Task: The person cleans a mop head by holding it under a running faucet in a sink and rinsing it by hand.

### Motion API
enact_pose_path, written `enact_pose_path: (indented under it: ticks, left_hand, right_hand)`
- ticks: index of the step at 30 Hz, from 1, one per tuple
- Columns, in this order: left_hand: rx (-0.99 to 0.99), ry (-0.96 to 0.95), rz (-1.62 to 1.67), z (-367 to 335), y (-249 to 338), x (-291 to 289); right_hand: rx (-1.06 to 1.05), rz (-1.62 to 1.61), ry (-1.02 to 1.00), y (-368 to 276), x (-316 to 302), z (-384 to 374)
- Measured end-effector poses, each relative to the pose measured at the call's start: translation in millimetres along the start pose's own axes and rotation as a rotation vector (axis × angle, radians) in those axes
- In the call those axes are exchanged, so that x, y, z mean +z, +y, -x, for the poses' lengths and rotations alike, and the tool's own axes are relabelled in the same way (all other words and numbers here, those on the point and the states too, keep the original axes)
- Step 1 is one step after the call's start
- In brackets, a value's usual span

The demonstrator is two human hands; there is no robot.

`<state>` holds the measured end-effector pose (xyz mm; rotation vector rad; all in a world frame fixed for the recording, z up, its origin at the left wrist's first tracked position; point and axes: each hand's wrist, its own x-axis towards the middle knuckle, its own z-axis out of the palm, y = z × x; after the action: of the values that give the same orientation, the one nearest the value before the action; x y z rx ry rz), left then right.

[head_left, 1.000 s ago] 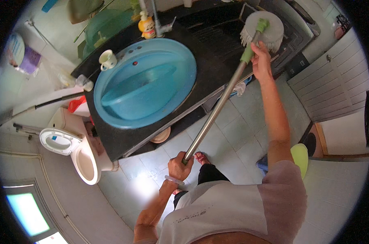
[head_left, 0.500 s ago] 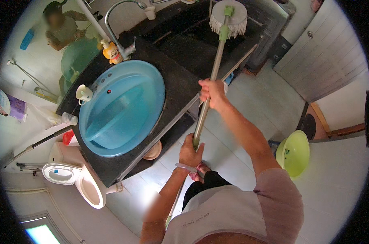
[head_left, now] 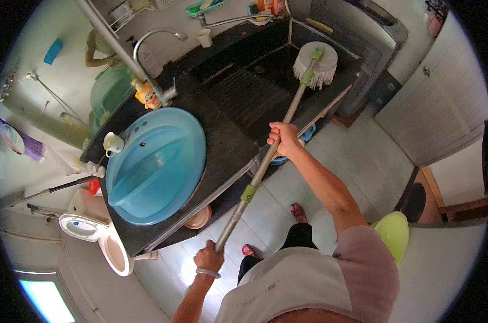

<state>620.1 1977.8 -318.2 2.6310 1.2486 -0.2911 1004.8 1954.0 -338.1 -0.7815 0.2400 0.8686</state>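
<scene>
A mop point(head_left: 261, 171) with a metal pole, green joints and a round white head of strings runs slantwise in front of me. Its head point(head_left: 316, 60) is over the dark stone washing trough point(head_left: 244, 97) at the far side; whether it touches the bottom I cannot tell. My right hand point(head_left: 284, 139) is wrapped round the middle of the pole. Lower down, my left hand point(head_left: 209, 257), with a pale bangle at the wrist, grips the pole near its end. Left of the pole, a blue oval washbasin point(head_left: 195, 177) sits in the black counter point(head_left: 222, 140).
A curved faucet point(head_left: 171, 89), a yellow pump bottle point(head_left: 145, 95) and a white mug point(head_left: 113, 142) stand round the basin. A toilet point(head_left: 116, 253) is at the lower left. A lime-green tub point(head_left: 393, 234) stands at the right, below a grey door point(head_left: 432, 102).
My left hand has moved down and left along with the pole's lower part, and a green joint now shows between my hands. The mop head has dropped toward the trough.
</scene>
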Motion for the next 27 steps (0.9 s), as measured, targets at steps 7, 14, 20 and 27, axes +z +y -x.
enact_pose_path:
  ticks: [7, 14, 20, 27]
  left_hand:
    - [0.176, 0.480, -0.278, -15, 107, -114]
    - [0.411, 0.680, -0.863, -60, 231, -282]
    - [0.633, 1.191, -1.261, -77, 354, -386]
    - [1.128, 1.818, -1.027, -105, 488, -432]
  right_hand:
    - [0.039, -0.139, -0.273, -96, -5, -59]
    - [-0.025, -0.153, -0.294, -224, 15, -75]
    - [0.145, -0.462, -0.313, -326, 21, -117]
    - [-0.056, -0.477, -0.205, -431, 37, -55]
